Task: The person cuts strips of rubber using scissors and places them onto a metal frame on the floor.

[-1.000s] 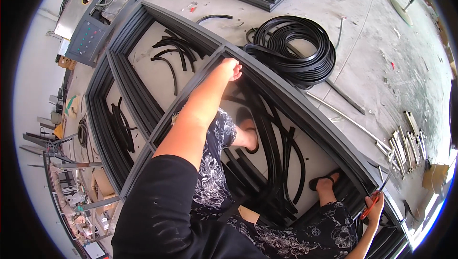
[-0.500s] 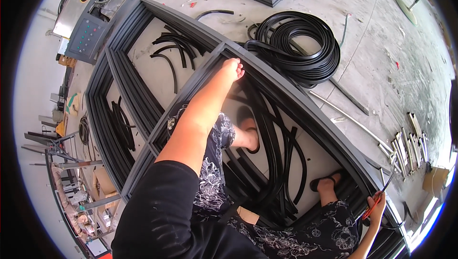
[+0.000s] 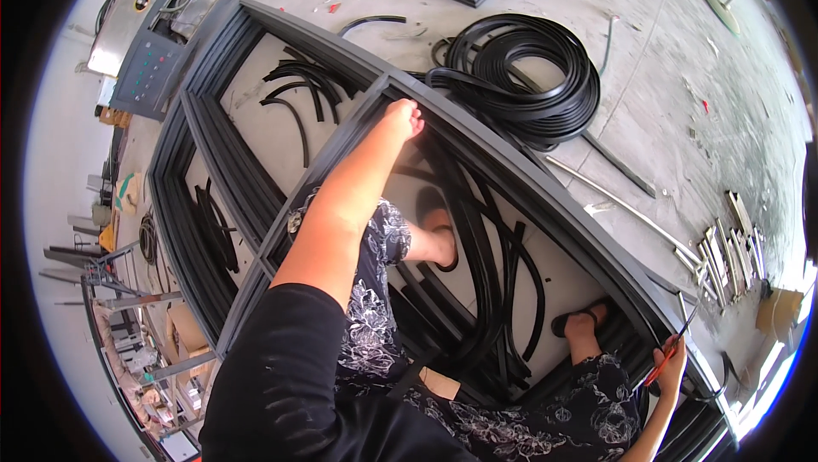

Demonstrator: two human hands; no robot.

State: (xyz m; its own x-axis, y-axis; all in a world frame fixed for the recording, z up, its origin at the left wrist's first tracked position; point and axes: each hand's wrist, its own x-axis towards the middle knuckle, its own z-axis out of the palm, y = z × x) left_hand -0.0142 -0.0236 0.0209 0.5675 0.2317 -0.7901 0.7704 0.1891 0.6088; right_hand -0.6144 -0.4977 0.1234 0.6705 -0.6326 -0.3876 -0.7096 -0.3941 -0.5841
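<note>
My left hand (image 3: 404, 118) is closed at the inside corner of a large dark grey frame (image 3: 477, 126), where a crossbar meets the long outer side. Its fingertips are against the black inner edge; what they grip, if anything, is hidden. Over at the frame's right end, my right hand (image 3: 671, 367) is wrapped round red-handled scissors (image 3: 661, 363), their dark blades pointing up past the frame's edge. Black rubber strips (image 3: 486, 266) lie in loose curves inside the frame, around my feet. Both feet stand within the frame opening.
A big coil of black rubber strip (image 3: 567, 96) lies beyond the frame. Short cut strips (image 3: 311, 87) are scattered in the neighbouring opening. Metal bars (image 3: 724, 253) and a cardboard box (image 3: 778, 313) lie at the right. A grey control panel (image 3: 153, 74) stands at the far left.
The whole view has shifted slightly. My left hand stays closed at the frame corner, and my right hand still holds the scissors, which have turned a little.
</note>
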